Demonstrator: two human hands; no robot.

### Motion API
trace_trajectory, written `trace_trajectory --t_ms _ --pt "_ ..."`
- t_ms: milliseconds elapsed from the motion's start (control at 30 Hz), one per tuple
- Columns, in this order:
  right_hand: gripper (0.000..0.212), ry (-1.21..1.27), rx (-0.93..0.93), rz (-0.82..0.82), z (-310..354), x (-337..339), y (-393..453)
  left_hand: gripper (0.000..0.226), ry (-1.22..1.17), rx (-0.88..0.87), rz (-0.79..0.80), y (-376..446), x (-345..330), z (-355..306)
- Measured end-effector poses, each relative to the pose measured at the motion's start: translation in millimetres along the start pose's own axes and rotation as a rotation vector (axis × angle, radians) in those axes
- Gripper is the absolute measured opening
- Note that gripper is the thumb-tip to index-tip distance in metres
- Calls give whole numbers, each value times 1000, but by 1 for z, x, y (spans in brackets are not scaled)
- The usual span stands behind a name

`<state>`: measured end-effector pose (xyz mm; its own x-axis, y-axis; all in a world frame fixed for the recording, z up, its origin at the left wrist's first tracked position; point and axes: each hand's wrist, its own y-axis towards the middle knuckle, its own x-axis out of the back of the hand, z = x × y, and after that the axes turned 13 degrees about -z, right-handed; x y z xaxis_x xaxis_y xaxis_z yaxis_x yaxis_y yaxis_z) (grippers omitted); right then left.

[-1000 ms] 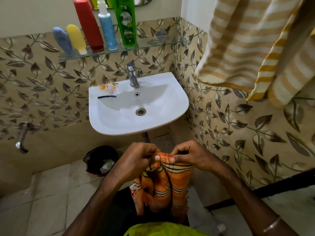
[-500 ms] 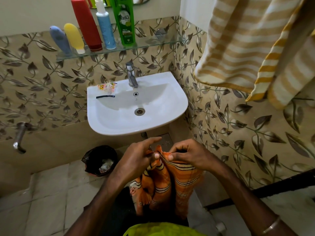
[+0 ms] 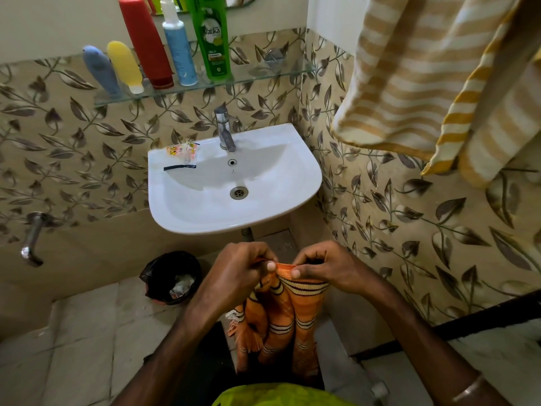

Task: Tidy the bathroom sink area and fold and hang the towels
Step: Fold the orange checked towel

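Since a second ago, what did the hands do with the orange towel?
The left hand stuck its forefinger out for a moment, then curled back to pinch the orange striped towel at its top edge. The right hand kept its pinch throughout. The towel bunched narrower. The sachets on the sink and the hanging yellow striped towel stayed put.

Glossy white ceramic sink (image 3: 263,212), shiny chrome metal tap (image 3: 224,130), clear smooth glass shelf (image 3: 263,76), woven fringed orange striped cloth towel (image 3: 281,315), nubby beige striped terry towel (image 3: 424,71), crinkled black plastic bin liner (image 3: 164,268)
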<state>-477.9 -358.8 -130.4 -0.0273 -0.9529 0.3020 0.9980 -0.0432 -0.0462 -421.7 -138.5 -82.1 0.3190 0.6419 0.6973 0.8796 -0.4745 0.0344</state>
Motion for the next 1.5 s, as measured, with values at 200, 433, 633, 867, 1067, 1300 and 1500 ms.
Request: trace_trajectory --t_ms 200,433,633,867,1067,1300,1500 --pt "17 -48 -58 -8 -10 14 -5 10 -24 36 -34 3 12 11" --pt "17 -53 -33 -10 -1 15 -8 12 -55 69 -109 6 16 20" --pt "20 -9 29 -4 15 11 -11 16 -71 135 -183 14 18 28" --pt "16 23 12 188 25 21 -15 19 -99 175 -234 18 18 41" --pt "32 94 88 186 26 9 -21 17 -122 177 -229 22 18 39" --pt "12 -80 451 -131 35 -2 -15 12 -202 181 -168 23 15 32" --pt "8 -40 436 -144 40 -7 -13 9 -413 296 -244 14 16 22"
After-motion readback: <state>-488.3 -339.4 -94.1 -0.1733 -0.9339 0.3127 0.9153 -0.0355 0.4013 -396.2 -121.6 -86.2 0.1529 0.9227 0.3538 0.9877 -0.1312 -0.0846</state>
